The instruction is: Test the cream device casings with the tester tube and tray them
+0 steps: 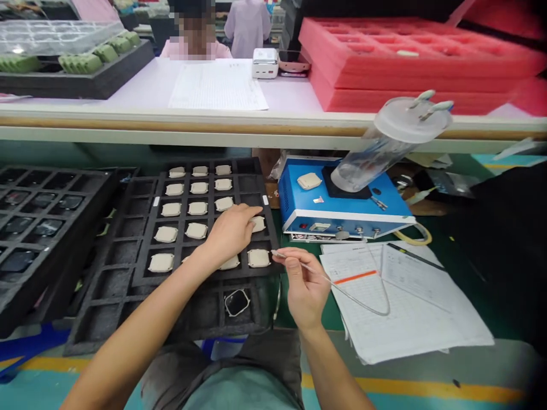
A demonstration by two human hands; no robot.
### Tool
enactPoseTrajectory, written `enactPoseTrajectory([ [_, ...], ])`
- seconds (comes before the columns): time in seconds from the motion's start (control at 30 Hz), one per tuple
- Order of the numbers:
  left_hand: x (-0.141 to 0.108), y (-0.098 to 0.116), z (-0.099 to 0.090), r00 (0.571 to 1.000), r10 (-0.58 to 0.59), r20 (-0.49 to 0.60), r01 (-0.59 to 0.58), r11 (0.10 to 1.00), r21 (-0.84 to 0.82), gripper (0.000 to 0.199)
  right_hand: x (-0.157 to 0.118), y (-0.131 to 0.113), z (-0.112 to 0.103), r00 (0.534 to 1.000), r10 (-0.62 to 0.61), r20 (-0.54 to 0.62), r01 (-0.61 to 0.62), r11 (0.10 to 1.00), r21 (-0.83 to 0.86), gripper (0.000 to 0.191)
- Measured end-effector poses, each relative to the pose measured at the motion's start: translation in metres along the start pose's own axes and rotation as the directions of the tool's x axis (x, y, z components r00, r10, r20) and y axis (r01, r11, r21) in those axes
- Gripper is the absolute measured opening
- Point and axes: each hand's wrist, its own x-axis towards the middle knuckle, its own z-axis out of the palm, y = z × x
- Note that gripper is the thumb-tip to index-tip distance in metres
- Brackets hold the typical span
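My left hand (231,229) reaches palm down over a black foam tray (143,242). Its index finger stretches out past the upper edge of a beige, watch-case-shaped piece (258,224); the other fingers bend beside that piece, and whether they touch it I cannot tell. Several similar pieces lie in the tray's compartments, one of them (258,258) close to my right hand (306,285). Closed in a pinch, my right hand holds a thin clear tube (359,302) near its tip, just right of the tray. The tube loops over the papers toward a blue box.
The blue box (342,219) carries a beige piece (309,181) and a clear cylinder (363,156). Papers (419,310) lie below it. A dark watch (237,302) sits in a lower tray. More black trays (55,233) stand left. Overhead, a shelf (141,126) bears red foam trays (405,80).
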Motion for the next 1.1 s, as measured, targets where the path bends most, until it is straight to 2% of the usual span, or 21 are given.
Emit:
enactPoseTrajectory([
  [0.07,-0.029,0.008,-0.005,0.998,0.0,-0.064,0.003,0.999,0.037,0.034,0.0,0.002,-0.004,1.0,0.005,-0.001,-0.005,1.0,-0.019,0.012],
  [0.13,-0.061,0.021,-0.008,0.994,0.058,-0.094,-0.05,0.995,0.087,0.024,0.0,0.004,-0.004,1.0,-0.002,0.012,0.002,0.999,-0.035,0.012],
  [0.23,-0.088,0.037,-0.006,0.988,0.151,-0.007,-0.148,0.976,0.157,0.019,0.002,0.006,0.0,1.0,-0.009,0.023,0.01,0.999,-0.041,0.015],
  [0.33,-0.081,0.043,-0.001,0.989,0.116,0.094,-0.131,0.975,0.178,0.018,0.002,0.002,0.005,1.0,-0.014,0.011,0.014,0.999,-0.035,0.016],
  [0.47,-0.06,0.038,0.001,0.987,0.106,0.123,-0.126,0.977,0.171,0.019,0.0,-0.005,0.004,0.999,-0.03,-0.04,0.028,0.999,-0.044,0.018],
  [0.53,-0.064,0.036,0.0,0.991,0.116,0.072,-0.127,0.978,0.166,0.022,-0.001,-0.006,0.001,0.997,-0.021,-0.079,0.018,0.999,-0.039,0.02],
  [0.57,-0.072,0.036,0.0,0.992,0.122,0.008,-0.122,0.98,0.16,0.023,-0.002,-0.005,-0.001,0.995,-0.013,-0.094,0.009,0.999,-0.038,0.021],
  [0.63,-0.096,0.038,0.0,0.978,0.147,-0.15,-0.126,0.982,0.141,0.022,-0.003,-0.004,-0.003,0.993,-0.001,-0.12,-0.004,0.999,-0.039,0.022],
  [0.7,-0.126,0.045,0.003,0.956,0.18,-0.23,-0.149,0.978,0.144,0.016,-0.004,-0.001,-0.002,0.993,-0.011,-0.12,0.006,0.999,-0.043,0.022],
  [0.8,-0.162,0.058,0.012,0.981,0.139,-0.133,-0.104,0.966,0.238,0.017,-0.005,0.001,0.006,0.997,-0.042,-0.06,0.038,0.998,-0.056,0.023],
  [0.9,-0.175,0.065,0.015,1.0,0.023,-0.018,-0.017,0.957,0.289,0.028,-0.006,-0.002,0.02,0.997,-0.069,0.02,0.07,0.996,-0.056,0.024],
  [0.97,-0.173,0.063,0.008,1.0,-0.013,-0.001,0.012,0.983,0.182,0.033,-0.006,-0.005,0.028,0.993,-0.09,0.07,0.093,0.995,-0.033,0.023],
  [1.0,-0.169,0.061,0.002,0.999,-0.033,-0.035,0.036,0.995,0.088,0.033,-0.006,-0.006,0.032,0.991,-0.099,0.089,0.101,0.995,-0.018,0.022],
  [1.07,-0.157,0.054,-0.01,0.977,-0.133,-0.166,0.112,0.985,-0.129,0.029,-0.004,-0.007,0.039,0.989,-0.104,0.107,0.104,0.995,0.008,0.022],
  [1.1,-0.149,0.051,-0.015,0.948,-0.22,-0.231,0.163,0.956,-0.242,0.027,-0.002,-0.007,0.042,0.989,-0.106,0.102,0.104,0.994,0.019,0.022],
])
